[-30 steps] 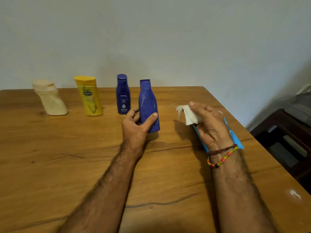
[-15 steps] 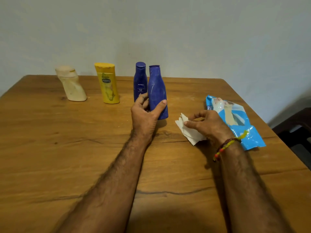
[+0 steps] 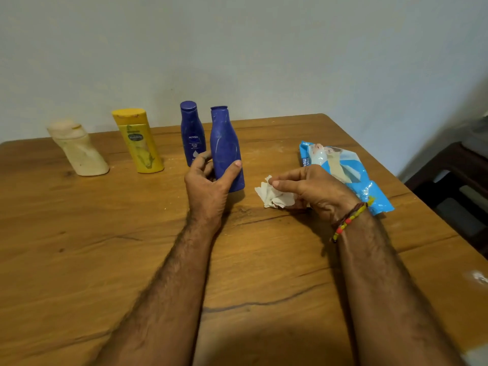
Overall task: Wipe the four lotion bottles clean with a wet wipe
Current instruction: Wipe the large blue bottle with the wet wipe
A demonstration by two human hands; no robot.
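Note:
My left hand (image 3: 208,183) grips a plain blue lotion bottle (image 3: 225,146) standing upright on the wooden table (image 3: 79,247), thumb on its front. Just behind it stands a second blue bottle (image 3: 191,133) with a white label. Farther left are a yellow bottle (image 3: 138,143) and a cream bottle (image 3: 79,149) that leans left. My right hand (image 3: 314,188) holds a crumpled white wet wipe (image 3: 274,195) low over the table, right of the held bottle, fingers curled over it.
A blue wet-wipe pack (image 3: 353,175) lies flat behind my right hand near the table's right edge. A dark wooden piece of furniture (image 3: 454,178) stands beyond that edge. A pale wall runs behind the table.
My right hand came down from the air with the wipe to the table surface and left the pack uncovered. My left hand kept its grip on the blue bottle.

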